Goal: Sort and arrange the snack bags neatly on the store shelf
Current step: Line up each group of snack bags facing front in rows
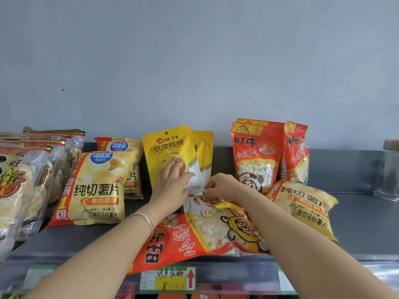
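A yellow walnut bag (170, 147) stands upright at the middle of the grey shelf (358, 223), with more yellow walnut bags (206, 152) upright behind it. My left hand (172, 180) lies flat against its front, fingers spread. My right hand (222, 186) pinches the bag's lower right corner with curled fingers. Another walnut bag (205, 201) lies flat just below my hands. A red bun-snack bag (190, 236) lies on its side across the shelf's front, partly under my forearms.
Red bun-snack bags (257, 154) stand upright to the right, and a yellow chips bag (302, 206) lies in front of them. Chips bags (99, 186) and clear rice-cracker bags (23, 180) fill the left. A glass jar (388, 169) stands far right. A price tag (168, 279) hangs on the shelf edge.
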Demonstrator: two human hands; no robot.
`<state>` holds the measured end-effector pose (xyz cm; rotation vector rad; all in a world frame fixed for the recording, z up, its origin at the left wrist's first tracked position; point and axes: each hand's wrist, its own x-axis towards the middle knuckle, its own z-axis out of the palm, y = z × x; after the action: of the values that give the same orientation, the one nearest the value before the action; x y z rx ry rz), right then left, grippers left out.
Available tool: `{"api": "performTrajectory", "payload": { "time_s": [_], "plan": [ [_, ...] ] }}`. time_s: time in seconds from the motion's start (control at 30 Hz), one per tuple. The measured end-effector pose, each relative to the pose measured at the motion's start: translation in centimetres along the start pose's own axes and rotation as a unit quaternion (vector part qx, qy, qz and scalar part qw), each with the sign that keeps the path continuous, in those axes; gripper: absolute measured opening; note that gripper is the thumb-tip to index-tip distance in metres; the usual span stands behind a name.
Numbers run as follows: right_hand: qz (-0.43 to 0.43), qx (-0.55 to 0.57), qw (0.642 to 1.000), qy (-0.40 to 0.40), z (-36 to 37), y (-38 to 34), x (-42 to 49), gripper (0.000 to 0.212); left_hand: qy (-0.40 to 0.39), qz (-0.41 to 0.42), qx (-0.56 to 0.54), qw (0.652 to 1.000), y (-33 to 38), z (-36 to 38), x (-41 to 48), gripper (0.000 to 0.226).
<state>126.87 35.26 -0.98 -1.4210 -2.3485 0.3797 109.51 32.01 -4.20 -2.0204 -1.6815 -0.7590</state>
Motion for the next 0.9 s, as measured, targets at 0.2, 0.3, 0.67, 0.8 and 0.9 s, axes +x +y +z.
{"api": "performTrajectory", "payload": {
  "time_s": [0.2, 0.3, 0.67, 0.8, 0.9],
  "plan": [
    [-0.008, -0.014, 1.0, 0.012, -0.2, -0.8, -0.8, 0.032, -0.018, -0.014, -0.017, 1.0, 0.3, -1.2, -0.7, 0.032],
    [-0.004, -0.031, 0.999, 0.022, -0.5, -1.1, -1.7, 0.03, -0.056, -0.019, -0.025, 0.998, 0.8, -1.8, -1.1, 0.032],
    [0.068, -0.122, 0.986, 0.09, -1.8, -2.1, -6.6, 0.029, -0.073, -0.001, -0.173, 0.982, 3.4, -3.1, -1.9, 0.03],
    [0.097, -0.129, 0.977, 0.14, -2.9, -1.7, -8.3, 0.029, -0.075, 0.012, -0.239, 0.968, 5.9, -3.5, -1.5, 0.029],
    [0.123, -0.126, 0.97, 0.167, -3.8, -0.9, -9.0, 0.028, -0.078, 0.022, -0.268, 0.96, 7.9, -3.9, -1.4, 0.031]
  ]
}}
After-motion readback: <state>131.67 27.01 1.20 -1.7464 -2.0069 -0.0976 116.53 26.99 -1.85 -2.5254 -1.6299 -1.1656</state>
